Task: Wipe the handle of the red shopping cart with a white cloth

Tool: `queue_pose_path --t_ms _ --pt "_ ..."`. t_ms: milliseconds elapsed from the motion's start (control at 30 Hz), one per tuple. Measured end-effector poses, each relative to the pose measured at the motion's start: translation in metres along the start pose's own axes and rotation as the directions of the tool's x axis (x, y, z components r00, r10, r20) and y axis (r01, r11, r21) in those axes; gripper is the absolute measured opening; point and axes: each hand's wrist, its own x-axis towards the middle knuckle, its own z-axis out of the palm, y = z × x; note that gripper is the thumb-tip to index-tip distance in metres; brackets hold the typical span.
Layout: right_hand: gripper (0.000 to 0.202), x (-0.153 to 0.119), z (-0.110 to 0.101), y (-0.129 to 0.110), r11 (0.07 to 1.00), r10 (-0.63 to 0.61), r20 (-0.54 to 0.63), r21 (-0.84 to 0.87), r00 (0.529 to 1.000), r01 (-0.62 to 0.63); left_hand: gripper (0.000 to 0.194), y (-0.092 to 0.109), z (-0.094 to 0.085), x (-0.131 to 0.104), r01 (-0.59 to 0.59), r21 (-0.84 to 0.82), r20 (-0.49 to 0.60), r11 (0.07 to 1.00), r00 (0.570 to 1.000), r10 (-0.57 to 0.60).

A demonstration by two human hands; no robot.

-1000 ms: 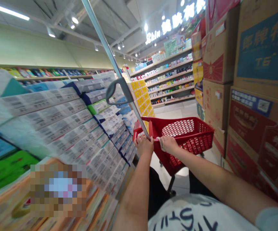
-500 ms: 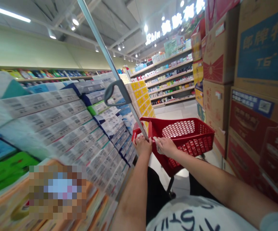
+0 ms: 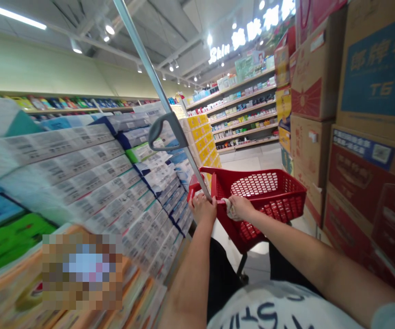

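Observation:
A red shopping cart (image 3: 286, 204) with perforated sides stands in front of me. My left hand (image 3: 203, 206) is closed around its handle and the foot of a long metal pole (image 3: 149, 64) that leans up to the left. A grey loop-shaped grip (image 3: 166, 132) sits partway up the pole. My right hand (image 3: 240, 208) is closed on a pale crumpled cloth (image 3: 230, 210), which lies against the cart's handle just right of my left hand. Nothing shows in the visible part of the basket.
Stacked tissue packs (image 3: 91, 164) line the left side, with yellow packs (image 3: 199, 137) farther on. Tall cardboard boxes (image 3: 312, 141) rise close on the right. Stocked shelves (image 3: 245, 109) stand ahead, beyond the pale floor (image 3: 252, 157).
My right hand has slid a little to the right along the handle with the cloth, away from my left hand. The left hand and pole have hardly moved.

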Motion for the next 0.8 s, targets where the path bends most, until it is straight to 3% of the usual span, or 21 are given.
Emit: queue_pose_path --t_ms 133,200,333,400,533,633,800 --pt "0.033 0.022 -0.015 0.004 0.997 0.055 -0.079 0.064 0.995 -0.050 0.039 0.000 -0.001 -0.002 0.002 0.009 0.000 1.000 1.000 -0.002" --pt "0.036 0.032 -0.021 0.002 0.989 0.080 -0.176 0.137 0.981 -0.056 0.039 0.000 -0.002 -0.002 0.003 0.009 0.003 1.000 1.000 -0.003" --pt "0.035 0.036 -0.012 -0.007 0.983 0.064 -0.382 0.185 0.922 0.008 0.038 0.002 -0.002 -0.003 -0.010 0.009 -0.014 1.000 1.000 0.010" --pt "0.034 0.030 0.002 -0.008 0.996 -0.015 -0.321 0.075 0.947 0.042 0.039 0.002 -0.001 -0.003 -0.008 0.014 -0.030 1.000 1.000 0.008" --pt "0.030 0.015 0.024 -0.003 0.988 -0.151 -0.082 -0.038 0.985 0.149 0.040 0.002 0.000 -0.004 -0.003 0.021 -0.029 1.000 1.000 0.004" --pt "0.030 0.012 0.023 -0.001 0.981 -0.185 -0.004 -0.057 0.983 0.184 0.040 0.001 -0.001 -0.004 -0.014 -0.001 -0.028 1.000 0.999 0.014" --pt "0.051 0.013 0.013 -0.004 0.989 -0.148 0.100 -0.007 0.984 0.150 0.038 0.000 -0.001 -0.005 0.000 -0.025 -0.039 1.000 0.999 -0.001"
